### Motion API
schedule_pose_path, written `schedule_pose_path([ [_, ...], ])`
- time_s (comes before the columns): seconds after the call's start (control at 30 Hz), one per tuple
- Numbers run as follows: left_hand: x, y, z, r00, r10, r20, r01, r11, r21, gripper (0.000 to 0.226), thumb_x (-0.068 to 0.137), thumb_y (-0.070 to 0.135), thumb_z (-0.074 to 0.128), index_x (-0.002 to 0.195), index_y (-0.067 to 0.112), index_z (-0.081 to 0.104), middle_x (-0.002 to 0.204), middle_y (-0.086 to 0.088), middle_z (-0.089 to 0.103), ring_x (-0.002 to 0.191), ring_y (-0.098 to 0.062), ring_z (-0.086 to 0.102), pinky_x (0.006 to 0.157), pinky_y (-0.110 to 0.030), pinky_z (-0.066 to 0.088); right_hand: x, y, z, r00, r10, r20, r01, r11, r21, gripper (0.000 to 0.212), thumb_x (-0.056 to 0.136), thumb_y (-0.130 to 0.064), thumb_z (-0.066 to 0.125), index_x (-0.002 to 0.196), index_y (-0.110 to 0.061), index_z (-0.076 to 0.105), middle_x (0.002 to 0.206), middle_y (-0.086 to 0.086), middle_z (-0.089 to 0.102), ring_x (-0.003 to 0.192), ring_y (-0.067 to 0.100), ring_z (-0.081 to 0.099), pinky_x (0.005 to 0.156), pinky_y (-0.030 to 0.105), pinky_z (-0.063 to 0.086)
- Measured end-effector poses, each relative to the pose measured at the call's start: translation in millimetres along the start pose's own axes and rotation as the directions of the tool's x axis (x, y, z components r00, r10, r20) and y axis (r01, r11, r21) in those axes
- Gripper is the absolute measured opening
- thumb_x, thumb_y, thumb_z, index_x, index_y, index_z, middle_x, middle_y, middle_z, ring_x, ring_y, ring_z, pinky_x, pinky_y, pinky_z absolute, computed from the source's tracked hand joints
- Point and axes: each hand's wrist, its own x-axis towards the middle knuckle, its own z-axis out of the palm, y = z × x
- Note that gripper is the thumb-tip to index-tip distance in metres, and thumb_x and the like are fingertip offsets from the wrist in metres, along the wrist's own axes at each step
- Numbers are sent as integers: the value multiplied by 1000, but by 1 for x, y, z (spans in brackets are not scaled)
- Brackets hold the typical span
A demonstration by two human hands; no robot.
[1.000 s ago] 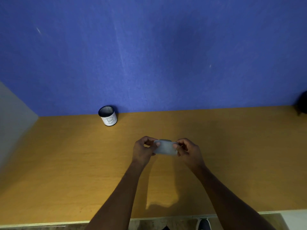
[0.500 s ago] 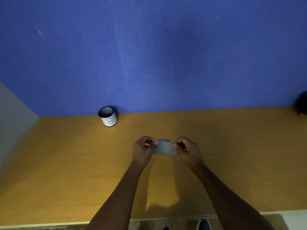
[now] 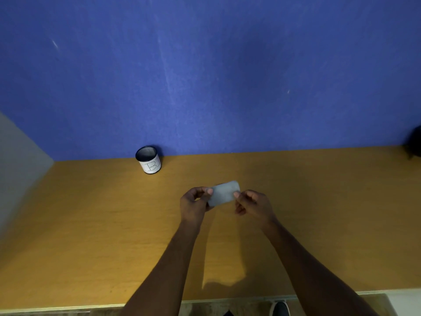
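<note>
Nearest of all, the toe of a shoe (image 3: 279,308) peeks out beneath the front edge of the desk (image 3: 91,236), so the person is standing close in. Both forearms stretch out over the yellow-brown top and meet around the middle.

The left hand (image 3: 193,207) has its fingers curled, pinching the left end of a grey card (image 3: 224,193) with the thumb on top. The right hand (image 3: 255,206) mirrors it, thumb and fingertips nipping the right end while the other fingers tuck loosely under. So it's a two-handed hold, one end each, with the card lifted clear of the desk. It sits slightly tilted, its right end a touch farther away.

Why hold it like that? A pinch at each end leaves the flat face open to view and lets the person turn, flex or pull it, so my read is that it's being looked over or readied rather than carried anywhere. I can't tell what it's made of.

Farther back and to the left, well apart from the hands, a small tin (image 3: 149,159) marked "B" stands upright at the foot of the blue wall (image 3: 205,76). Its mouth is open, a likely drop-off spot. At the far right edge sits a dark shape (image 3: 414,142), too cropped to name.
</note>
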Motion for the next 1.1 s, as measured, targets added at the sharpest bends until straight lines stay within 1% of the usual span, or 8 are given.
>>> schedule_pose_path([
  [0.17, -1, 3, 2, 999, 2, 37, -1, 1000, -23, 23, 90, 14, 74, 102, -5, 69, 90, -12, 67, 75, -17, 68, 61, -28, 63, -2, -3, 0, 999, -47, 16, 47, 999, -23, 38, 100, -23, 62, 74, 5, 65, 62, 15, 67, 51, 21, 62, 45, 26, 48],
  [0.47, -10, 6, 3, 985, 23, 171, -16, 999, -42, 30, 87, -4, 71, 116, -6, 66, 104, -11, 69, 93, -19, 68, 75, -26, 63, 1, 2, -6, 992, -80, -94, 86, 994, 62, 42, 99, -18, 62, 61, 0, 63, 45, 3, 58, 37, 12, 50, 38, 21, 38],
  [0.57, -10, 5, 3, 990, 12, 138, -8, 999, -35, 30, 86, -8, 70, 116, -9, 66, 101, -15, 68, 93, -23, 66, 75, -28, 62, 1, 4, -7, 995, -65, -76, 72, 994, 88, 40, 99, -21, 63, 63, -2, 65, 47, 3, 59, 39, 13, 52, 39, 22, 39],
  [0.67, -8, 4, 4, 997, -15, 78, 14, 1000, 4, 22, 85, -9, 71, 107, -6, 68, 96, -15, 67, 91, -27, 65, 80, -40, 60, -2, 5, -5, 997, -70, -44, 73, 994, 77, 39, 98, -28, 64, 65, -9, 67, 54, 5, 62, 44, 16, 56, 41, 25, 42],
  [0.8, -4, 3, 4, 1000, 19, 22, -21, 996, 86, 19, 83, -8, 71, 94, 9, 71, 90, -9, 70, 87, -25, 67, 78, -43, 59, -5, 4, -3, 983, -97, -158, 94, 995, -27, 20, 89, -37, 73, 80, -20, 68, 68, 9, 69, 51, 15, 61, 47, 29, 47],
  [0.9, -2, 4, 3, 994, 101, 39, -107, 975, 197, 21, 83, -3, 73, 95, 14, 74, 94, -6, 74, 88, -22, 71, 75, -37, 62, -6, -4, -3, 934, -210, -288, 180, 975, -127, 21, 84, -36, 79, 98, -30, 64, 95, -5, 69, 73, 7, 66, 60, 23, 54],
  [1.0, -3, 4, 5, 983, 158, 90, -179, 931, 319, 21, 83, 0, 74, 102, 9, 74, 94, -5, 74, 88, -23, 71, 77, -37, 62, -4, -13, -5, 882, -435, -181, 351, 864, -362, 17, 84, -32, 78, 100, -29, 71, 105, -10, 62, 91, 6, 64, 68, 16, 51],
  [1.1, -6, 4, 10, 966, 220, 135, -256, 876, 408, 19, 84, -1, 73, 101, 7, 73, 90, -3, 73, 83, -21, 71, 72, -33, 60, -3, -19, -4, 855, -516, -55, 430, 765, -479, 11, 82, -29, 82, 91, -24, 78, 95, -6, 64, 93, 10, 61, 75, 20, 48],
])
